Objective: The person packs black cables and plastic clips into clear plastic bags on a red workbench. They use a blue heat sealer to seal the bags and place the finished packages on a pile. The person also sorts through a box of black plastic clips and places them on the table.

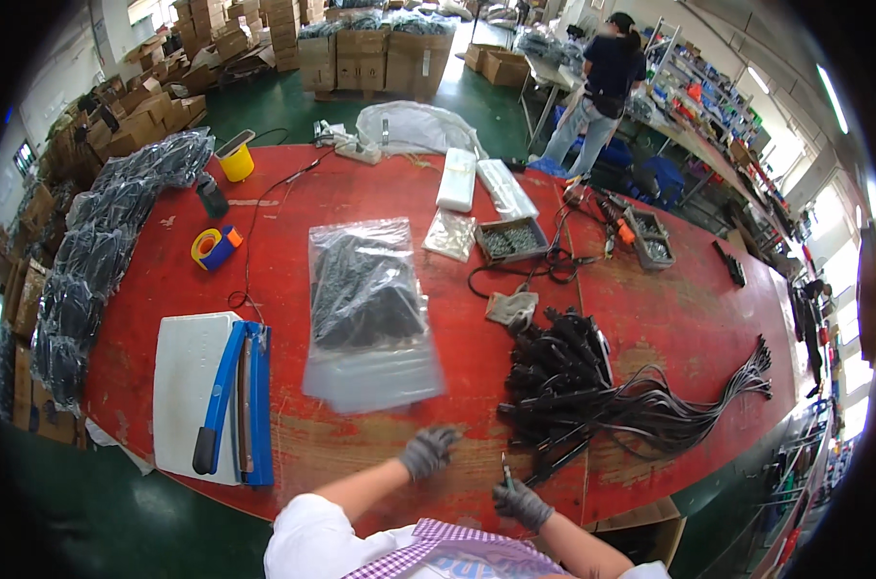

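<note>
My left hand [428,452], in a grey glove, hovers over the worn front part of the red table [361,463] with its fingers stretched out to the right; I see nothing in it. To its right, my gloved right hand [523,504] is closed around a slim hand tool [505,473] with a dark handle and a thin metal tip pointing up. Just beyond the right hand lies a heap of black cables [558,381] with dark connector ends, its strands fanning out to the right. Farther off on the left, clear plastic bags [375,372] lie stacked, with black items in the upper one.
A blue paper cutter [254,405] stands at left, with tape rolls [216,247] and a yellow cup [235,162] beyond. Screw trays [511,239], white packs [456,180] and a loose glove [512,308] lie ahead. Wrapped bundles [81,280] line the left edge. Another person [602,87] stands far back.
</note>
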